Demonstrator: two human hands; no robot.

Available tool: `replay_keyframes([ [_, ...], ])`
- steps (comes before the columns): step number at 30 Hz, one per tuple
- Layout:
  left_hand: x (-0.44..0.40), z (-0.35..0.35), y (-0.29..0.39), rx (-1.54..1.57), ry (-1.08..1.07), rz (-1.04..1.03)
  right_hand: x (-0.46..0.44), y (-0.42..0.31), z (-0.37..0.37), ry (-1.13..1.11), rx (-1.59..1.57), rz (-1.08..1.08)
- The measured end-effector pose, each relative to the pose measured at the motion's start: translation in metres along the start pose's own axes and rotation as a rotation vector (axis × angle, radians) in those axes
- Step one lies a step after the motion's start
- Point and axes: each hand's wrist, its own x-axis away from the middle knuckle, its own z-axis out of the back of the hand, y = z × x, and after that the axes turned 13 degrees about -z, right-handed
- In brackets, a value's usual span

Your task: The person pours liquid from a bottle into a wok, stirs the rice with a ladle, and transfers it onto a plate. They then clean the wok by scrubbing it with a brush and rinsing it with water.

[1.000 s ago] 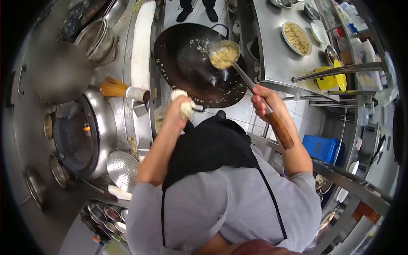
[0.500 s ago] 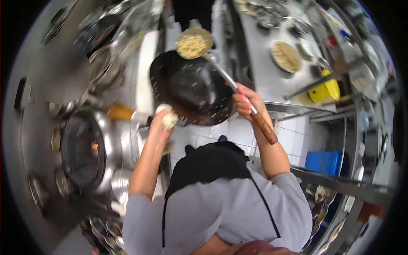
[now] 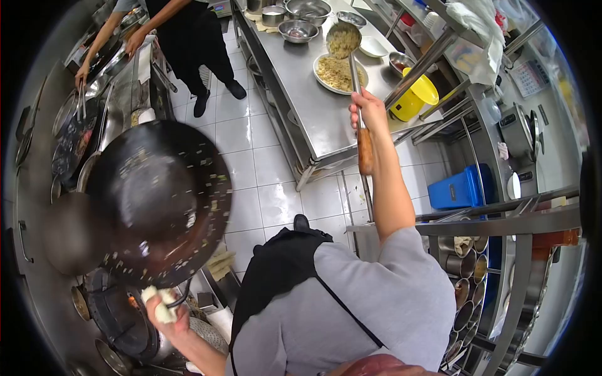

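Note:
My left hand (image 3: 170, 316) is closed around the handle of a large black wok (image 3: 160, 188), with a pale folded cloth (image 3: 160, 306) in its grip. The wok is tilted, and bits of rice and green cling to its inside. My right hand (image 3: 371, 114) grips a long ladle (image 3: 365, 147) by its shaft, just above the wooden handle. Food that looks like fried rice (image 3: 343, 44) fills the ladle's bowl. Below that bowl, a white plate (image 3: 318, 74) heaped with similar rice sits on the steel table (image 3: 326, 128).
Metal bowls (image 3: 298, 30) and a yellow container (image 3: 414, 100) stand on the table. A co-worker (image 3: 191, 47) handles tongs over a pan at the upper left. A lit burner (image 3: 128, 307) lies left of my left hand. A blue bin (image 3: 456, 187) rests on the right.
The wok has swung left toward the stove with my left hand. My right hand has brought the loaded ladle rightward, over by the plate. My view has turned, bringing the co-worker into sight.

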Motion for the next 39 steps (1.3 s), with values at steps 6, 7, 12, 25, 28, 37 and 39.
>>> replay_keyframes([
  [6,0.055,0.052,0.053,0.117,0.173,-0.293,-0.036,0.002,0.022,-0.056,-0.328,-0.145],
  [7,0.067,0.039,0.055,0.161,0.28,-0.353,-0.03,0.004,0.02,-0.084,-0.359,-0.136],
  [12,0.082,0.128,0.085,0.185,0.234,-0.444,-0.044,0.016,0.028,-0.069,-0.449,-0.204],
  [25,0.097,0.211,0.076,0.23,0.663,-0.735,-0.027,0.071,0.028,0.491,0.76,0.383],
  [28,0.098,0.228,0.082,0.291,0.625,-0.705,-0.017,0.082,0.021,0.537,0.946,0.41],
  [37,0.083,0.136,0.068,0.379,0.633,-0.47,-0.039,0.077,0.039,0.054,0.138,0.235],
  [39,0.073,0.186,0.079,0.267,0.436,-0.385,-0.037,0.072,0.037,-0.087,0.02,0.152],
])
